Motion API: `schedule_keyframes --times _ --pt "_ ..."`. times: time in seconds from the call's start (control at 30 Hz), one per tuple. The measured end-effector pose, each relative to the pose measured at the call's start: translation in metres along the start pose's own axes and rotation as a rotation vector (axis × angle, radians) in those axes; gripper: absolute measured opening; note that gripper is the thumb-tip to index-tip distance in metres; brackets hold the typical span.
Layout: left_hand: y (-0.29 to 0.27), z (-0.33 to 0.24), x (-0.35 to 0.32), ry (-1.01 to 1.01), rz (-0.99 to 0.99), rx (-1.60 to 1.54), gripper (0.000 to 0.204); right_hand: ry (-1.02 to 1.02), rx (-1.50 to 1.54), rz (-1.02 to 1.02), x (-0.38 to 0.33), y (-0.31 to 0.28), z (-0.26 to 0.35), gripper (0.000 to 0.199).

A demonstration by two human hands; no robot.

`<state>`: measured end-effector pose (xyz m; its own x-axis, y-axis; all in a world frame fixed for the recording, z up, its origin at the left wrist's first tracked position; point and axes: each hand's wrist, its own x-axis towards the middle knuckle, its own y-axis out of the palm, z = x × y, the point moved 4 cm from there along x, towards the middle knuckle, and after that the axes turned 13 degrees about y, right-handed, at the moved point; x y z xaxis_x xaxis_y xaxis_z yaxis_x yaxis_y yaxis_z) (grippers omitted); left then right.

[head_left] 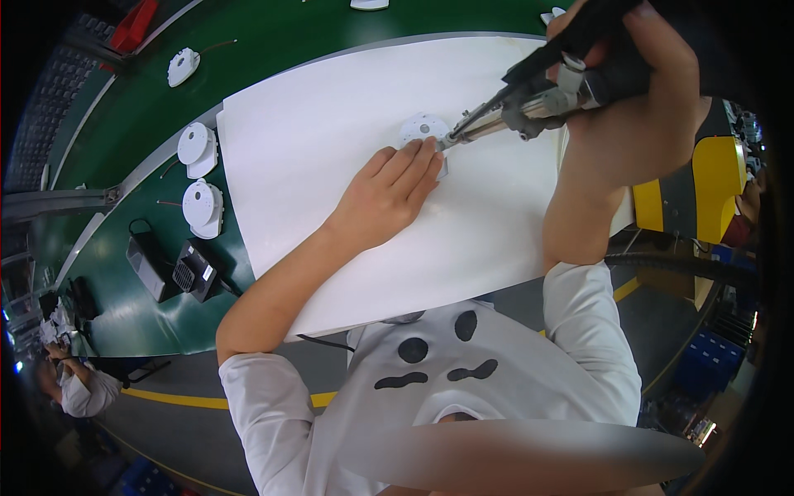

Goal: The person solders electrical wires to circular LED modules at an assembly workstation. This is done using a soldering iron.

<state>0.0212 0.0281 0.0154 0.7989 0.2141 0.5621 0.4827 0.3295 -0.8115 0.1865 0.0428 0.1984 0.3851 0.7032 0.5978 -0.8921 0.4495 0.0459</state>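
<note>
On a white sheet covering the work surface lies a white round plastic part [424, 126] with a dark hole in its middle. My left hand [389, 197] reaches over its near side, fingers together and pressing on it; they hide its lower half. My right hand [662, 74] is wrapped round a black and silver power screwdriver [542, 103]. The tool slants down to the left, and its tip meets the part beside my left fingertips. Whether a screw sits under the tip, I cannot tell.
Similar white parts [197, 147], [203, 208] rest on the green bench [273, 37] at left, some with thin wires. Two black boxy devices [194, 269] stand nearer. A yellow-and-black machine [713, 190] is at right. Another person [87, 388] works at lower left.
</note>
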Motion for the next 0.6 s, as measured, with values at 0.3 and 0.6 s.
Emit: schedule_keyframes --times 0.3,0.6 --pt "-0.002 0.002 -0.001 -0.010 -0.033 -0.052 0.029 0.133 0.136 0.278 0.018 0.014 -0.002 0.008" --pt "-0.003 0.005 0.003 -0.022 -0.145 -0.345 0.041 -0.418 -0.251 -0.114 0.023 -0.035 -0.012 0.016"
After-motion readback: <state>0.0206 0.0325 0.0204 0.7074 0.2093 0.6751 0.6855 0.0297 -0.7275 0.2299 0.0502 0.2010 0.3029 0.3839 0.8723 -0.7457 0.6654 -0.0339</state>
